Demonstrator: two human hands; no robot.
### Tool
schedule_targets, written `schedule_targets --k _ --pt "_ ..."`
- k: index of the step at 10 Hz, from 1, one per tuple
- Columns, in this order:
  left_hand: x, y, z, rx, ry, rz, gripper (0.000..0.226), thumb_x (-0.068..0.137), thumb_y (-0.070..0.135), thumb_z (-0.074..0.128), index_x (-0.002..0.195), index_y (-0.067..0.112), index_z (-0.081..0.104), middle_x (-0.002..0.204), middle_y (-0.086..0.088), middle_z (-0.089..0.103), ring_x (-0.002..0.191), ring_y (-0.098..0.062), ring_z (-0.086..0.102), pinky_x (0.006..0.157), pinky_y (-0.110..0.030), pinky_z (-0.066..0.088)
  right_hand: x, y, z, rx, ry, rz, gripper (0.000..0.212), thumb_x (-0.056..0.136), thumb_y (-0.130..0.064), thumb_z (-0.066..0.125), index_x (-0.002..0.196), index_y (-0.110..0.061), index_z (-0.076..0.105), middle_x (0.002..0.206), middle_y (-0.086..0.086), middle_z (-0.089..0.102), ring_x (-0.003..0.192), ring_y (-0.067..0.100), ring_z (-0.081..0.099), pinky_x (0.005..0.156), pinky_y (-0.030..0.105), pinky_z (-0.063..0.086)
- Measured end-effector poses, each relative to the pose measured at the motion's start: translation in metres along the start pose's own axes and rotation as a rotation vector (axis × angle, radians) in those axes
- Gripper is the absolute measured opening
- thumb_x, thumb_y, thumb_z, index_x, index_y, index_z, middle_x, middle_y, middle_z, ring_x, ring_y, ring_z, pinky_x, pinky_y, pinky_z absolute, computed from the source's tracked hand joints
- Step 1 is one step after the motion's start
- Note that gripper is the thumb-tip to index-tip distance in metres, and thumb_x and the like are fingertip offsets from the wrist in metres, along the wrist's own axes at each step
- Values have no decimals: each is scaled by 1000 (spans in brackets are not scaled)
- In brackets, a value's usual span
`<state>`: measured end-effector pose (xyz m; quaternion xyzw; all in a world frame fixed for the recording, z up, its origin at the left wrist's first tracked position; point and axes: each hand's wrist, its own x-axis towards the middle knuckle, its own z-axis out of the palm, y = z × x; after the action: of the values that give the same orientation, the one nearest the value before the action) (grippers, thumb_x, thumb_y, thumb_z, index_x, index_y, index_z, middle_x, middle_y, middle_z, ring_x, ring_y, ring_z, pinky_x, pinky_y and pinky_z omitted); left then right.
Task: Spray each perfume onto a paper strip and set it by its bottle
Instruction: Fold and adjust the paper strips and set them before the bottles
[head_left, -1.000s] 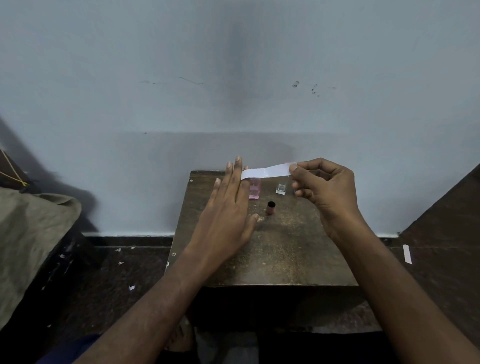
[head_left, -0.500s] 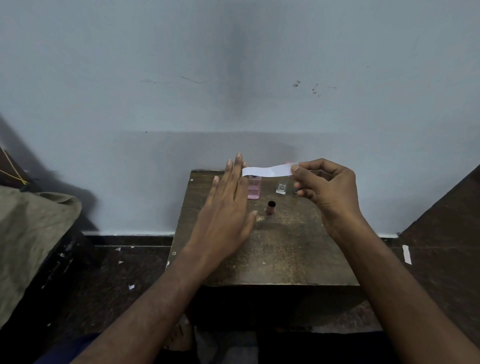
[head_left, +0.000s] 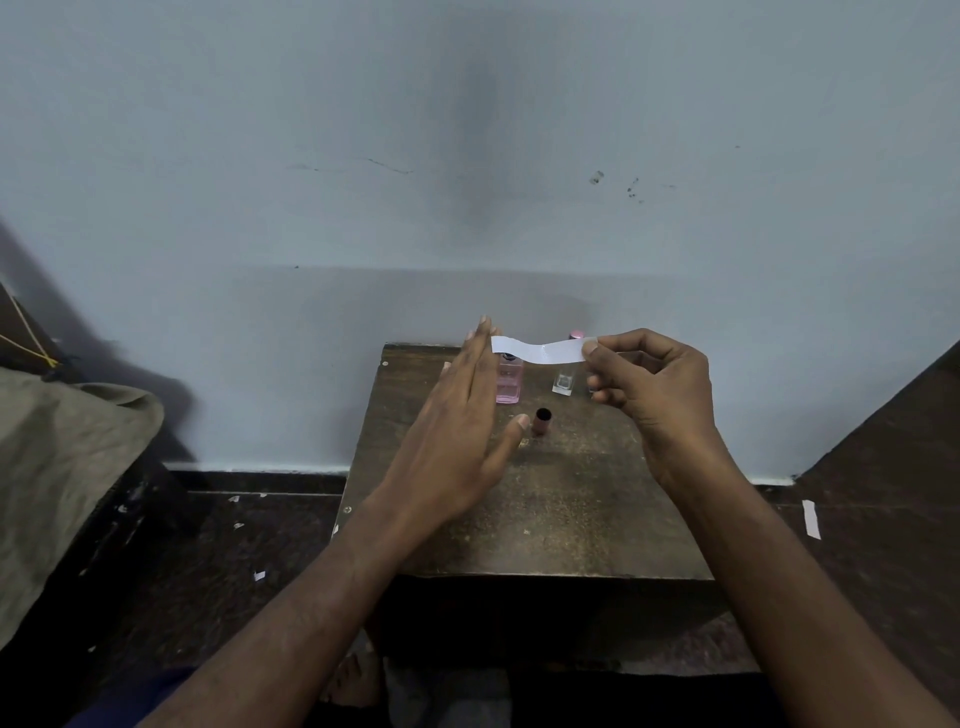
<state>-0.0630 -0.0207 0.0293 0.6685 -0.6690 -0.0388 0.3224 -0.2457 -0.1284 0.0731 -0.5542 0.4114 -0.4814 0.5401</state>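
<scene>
Pinching paper strip (head_left: 540, 352) – right hand (head_left: 652, 395) fingers curled; left hand (head_left: 457, 415) flat, holding nothing

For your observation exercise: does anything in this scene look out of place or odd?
A white paper strip lies on the dark floor right of the table, with small white scraps on the floor to its left. On the table, a dark cap stands off its bottle.
</scene>
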Motion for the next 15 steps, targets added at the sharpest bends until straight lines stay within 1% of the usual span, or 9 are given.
schedule_targets --k 4,5,7,8,10,11,12,13,15 --pt "-1 -1 0 -33 -29 -7 89 107 52 45 168 19 -10 177 5 -13 162 -4 -9 134 -42 12 1 2 -6 -52 56 14 15 89 -13 84 95 -1 79 75 14 76 64 16 69 64 26 58" --pt "3 6 1 -364 -47 -235 81 103 70 34 169 30 11 176 9 14 159 -4 14 132 -44 15 -4 -12 -4 103 55 -7 9 92 -9 80 97 -2 78 75 7 75 65 12 67 65 24 58" --pt "17 2 -11 -1638 34 -644 99 97 82 15 146 7 57 142 -11 68 135 -26 63 112 -41 47 -24 -59 -21 975 -411 93 4 84 -11 79 84 -8 77 76 2 71 60 5 62 57 16 56" --pt "15 -1 -10 -1702 15 -671 107 93 87 14 147 5 56 143 -14 67 136 -27 62 112 -39 47 -28 -30 -16 -243 -131 -2 5 84 -15 86 84 -14 81 69 3 76 58 12 69 64 28 61" --pt "16 -4 -9 -1732 -12 -672 114 89 92 14 149 4 55 145 -14 65 136 -26 62 118 -38 43 -32 -59 -19 1159 -717 153 14 85 -3 82 87 5 71 76 12 68 61 15 65 54 19 56" --pt "15 -2 -10 -1773 -50 -656 118 87 95 14 149 3 54 147 -16 63 140 -28 59 125 -41 35 -32 -31 -5 114 -436 89 14 75 -12 90 83 -6 80 71 7 74 55 10 67 53 19 53" --pt "15 2 -12 -1806 -74 -653 121 85 96 13 148 0 54 149 -19 61 141 -29 58 122 -41 40 -32 -26 -2 -44 -293 23 5 82 -11 82 85 -8 80 73 5 74 52 7 61 51 17 49" --pt "14 5 -15 -1820 -85 -625 122 85 96 14 150 0 52 152 -20 58 143 -29 55 126 -42 33 -33 -47 -13 870 -633 133 9 88 -13 78 82 -9 73 71 -3 66 50 2 56 44 11 46" --pt "13 12 -20 -1693 -156 -637 115 89 92 23 139 -3 64 144 -23 64 126 -32 67 113 -42 48 -41 -28 8 -80 -318 17 10 90 -4 79 98 2 80 78 20 76 59 15 66 56 23 56"
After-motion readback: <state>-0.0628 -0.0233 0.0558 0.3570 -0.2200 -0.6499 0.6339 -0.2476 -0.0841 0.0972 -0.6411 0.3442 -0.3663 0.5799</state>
